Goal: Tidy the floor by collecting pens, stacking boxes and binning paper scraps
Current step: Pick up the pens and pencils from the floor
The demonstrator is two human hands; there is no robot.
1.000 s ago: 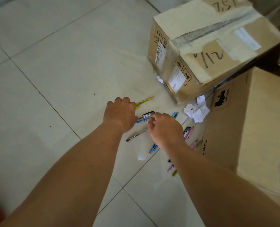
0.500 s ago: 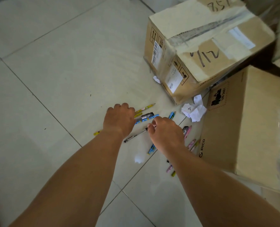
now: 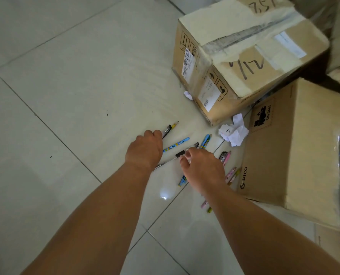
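Observation:
Several pens and pencils lie scattered on the tiled floor (image 3: 65, 86). My left hand (image 3: 145, 149) is a fist around a bundle; a black pen and a yellow pencil (image 3: 170, 128) stick out past its knuckles. A blue patterned pen (image 3: 176, 144) points out from beside that fist. My right hand (image 3: 202, 167) pinches a grey pen with a black grip (image 3: 180, 154) between thumb and finger. More blue pens (image 3: 206, 140) and pink pens (image 3: 227, 158) lie to the right. A crumpled white paper (image 3: 233, 132) lies between two cardboard boxes.
A taped cardboard box (image 3: 244, 56) stands at the back right, with a small paper scrap (image 3: 188, 95) at its corner. A larger box marked PICO (image 3: 296, 145) sits close on the right, with pens along its base. More boxes are at the far right edge.
My right hand has gone from the bundle at my left fist to the grey pen on the floor and closed its fingers on the black grip. The left fist has stayed shut.

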